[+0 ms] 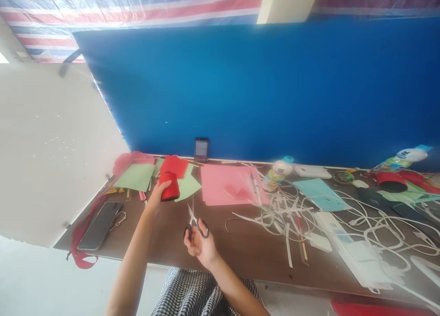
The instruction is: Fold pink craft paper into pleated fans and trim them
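Observation:
My left hand (158, 193) is closed round a rolled tube of red paper (170, 186), held upright just above the brown table (240, 247). My right hand (199, 243) grips a pair of black-handled scissors (195, 220), fingers through the loops, blades slightly apart and pointing up toward the red roll. The blades stay a short way below and right of the roll, not touching it. Green paper sheets (135, 176) and a red sheet (175, 165) lie behind the roll.
A pink paper stack (227, 184) lies at centre. White paper strips (285, 213), glue bottles (278, 171), white cables with a power strip (354, 247) fill the right. A phone (99, 225) and red ribbon (79, 242) lie left. A blue board (268, 87) backs the table.

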Demonstrator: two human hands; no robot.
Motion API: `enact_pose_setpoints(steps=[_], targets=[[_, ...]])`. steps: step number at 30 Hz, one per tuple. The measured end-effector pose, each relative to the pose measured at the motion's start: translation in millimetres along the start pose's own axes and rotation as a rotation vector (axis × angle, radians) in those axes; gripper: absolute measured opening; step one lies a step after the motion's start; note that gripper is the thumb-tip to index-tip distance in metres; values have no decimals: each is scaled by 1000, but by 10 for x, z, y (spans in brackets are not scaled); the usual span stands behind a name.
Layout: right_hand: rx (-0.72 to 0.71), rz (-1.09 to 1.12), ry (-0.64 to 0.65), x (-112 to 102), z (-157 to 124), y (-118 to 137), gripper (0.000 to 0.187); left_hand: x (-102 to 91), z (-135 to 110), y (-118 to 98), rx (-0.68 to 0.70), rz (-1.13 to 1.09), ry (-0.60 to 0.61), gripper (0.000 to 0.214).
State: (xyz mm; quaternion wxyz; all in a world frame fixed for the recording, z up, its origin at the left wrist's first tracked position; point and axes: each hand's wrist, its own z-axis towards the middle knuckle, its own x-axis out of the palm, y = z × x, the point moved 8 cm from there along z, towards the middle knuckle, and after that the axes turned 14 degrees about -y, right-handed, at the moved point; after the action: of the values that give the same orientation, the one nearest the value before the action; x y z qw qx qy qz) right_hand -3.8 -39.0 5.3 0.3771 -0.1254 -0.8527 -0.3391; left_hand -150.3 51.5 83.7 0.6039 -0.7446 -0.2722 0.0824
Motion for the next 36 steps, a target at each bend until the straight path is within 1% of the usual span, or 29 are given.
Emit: enact_pose_setpoints(steps=[4,6,9,12,15,17,20,24,33,36], targets=[[108,-54,146,108,-115,-60,59,99,-12,11,-34,16,32,54],[123,-45,197,171,-120,-53,62,177,-56,-16,-34,42,55,53],[99,-18,231,227,-87,-9,62,259,-123,-54,-37,88,66,50],[59,34,255,258,-71,65,61,277,-164,-59,-58,109,51,47],[34,75,282,286,-85,136,60,291,-191,-46,-70,84,60,47],[20,88,292,305,-96,169,59,317,-203,-18,-86,41,86,46],[8,96,288,320,-100,183,57,344,-197,44,-114,-25,108,46],[-9,112,258,311,-81,183,55,333,-162,132,-148,-60,94,49],[-70,109,106,196,-37,249,52,375,-139,193,-162,-95,98,49],[-84,103,71,165,-40,258,52,377,-133,193,-161,-92,73,48]])
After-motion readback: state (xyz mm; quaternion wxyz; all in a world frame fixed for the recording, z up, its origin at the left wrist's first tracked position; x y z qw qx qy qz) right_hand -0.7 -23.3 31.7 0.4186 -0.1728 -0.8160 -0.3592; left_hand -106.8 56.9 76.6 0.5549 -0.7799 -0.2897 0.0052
